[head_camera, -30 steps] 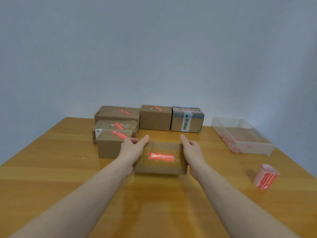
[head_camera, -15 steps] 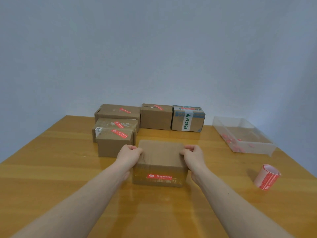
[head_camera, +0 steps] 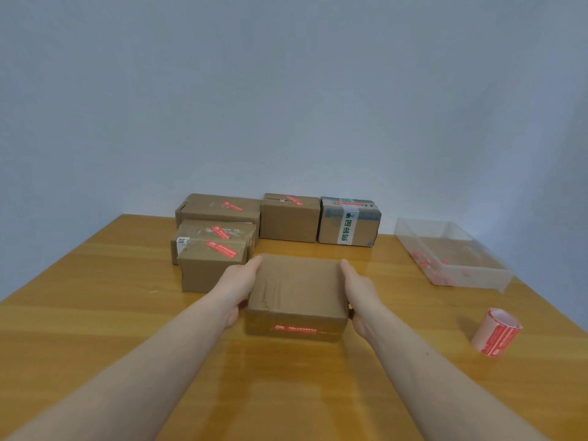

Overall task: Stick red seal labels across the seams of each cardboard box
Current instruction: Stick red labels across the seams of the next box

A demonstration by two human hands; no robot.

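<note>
- Labelled boxes [head_camera: 212, 267] stacked far left on table [head_camera: 95, 313], red seals on top.
- Left hand [head_camera: 237, 286] flat against left side of centre box [head_camera: 297, 291], fingers straight.
- Centre box on table; red label [head_camera: 296, 328] on its near face.
- Right hand [head_camera: 358, 291] flat against right side, fingers straight.
- Clear tray [head_camera: 471, 275], label roll [head_camera: 496, 332] at right.

Brown cardboard box [head_camera: 297, 288] flat, red label [head_camera: 296, 328] facing front.

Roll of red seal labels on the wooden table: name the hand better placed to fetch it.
Right. The roll of red seal labels stands to the right of the right hand; the left hand would have to cross the plain brown cardboard box both hands hold.
</note>
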